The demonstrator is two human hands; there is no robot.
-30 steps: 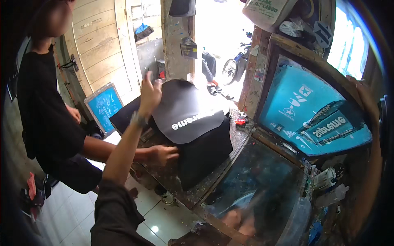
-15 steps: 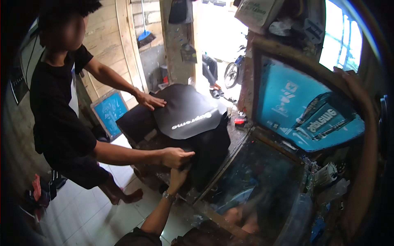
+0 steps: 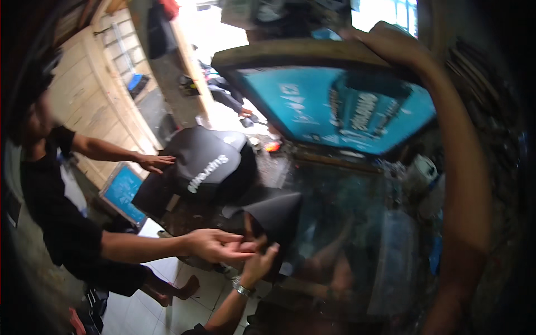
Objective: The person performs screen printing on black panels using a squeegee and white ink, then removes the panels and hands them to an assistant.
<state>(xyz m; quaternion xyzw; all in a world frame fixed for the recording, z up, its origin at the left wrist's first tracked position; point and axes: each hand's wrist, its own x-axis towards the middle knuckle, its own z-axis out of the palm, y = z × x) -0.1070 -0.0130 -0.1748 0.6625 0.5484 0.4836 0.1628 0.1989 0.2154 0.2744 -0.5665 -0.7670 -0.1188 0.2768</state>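
A watch is on the wrist of my left hand (image 3: 258, 267), whose fingers are closed on the near edge of a black flexible sheet (image 3: 276, 215). The sheet's far part curls upward, partly over the glass-like tabletop (image 3: 335, 201). A co-worker's hand (image 3: 218, 245), fingers parted, is right beside my left hand. My right hand (image 3: 388, 44) is wrapped over the top rail of a tilted screen-printing frame (image 3: 273, 56) with turquoise mesh (image 3: 304, 106). The co-worker's other hand (image 3: 156, 163) rests by a stack of black sheets (image 3: 215, 159) bearing white lettering.
The co-worker (image 3: 53, 190) stands at the left on a white tiled floor (image 3: 131, 298). A smaller turquoise screen (image 3: 124, 190) leans behind the stack. A whitish container (image 3: 421, 170) stands right of the tabletop. A blue broom (image 3: 137, 84) hangs by the wooden door.
My left hand has moved right, drawing a black sheet off the stack toward the tabletop. The co-worker's near hand has opened. The view has turned right, and the screen frame is still raised.
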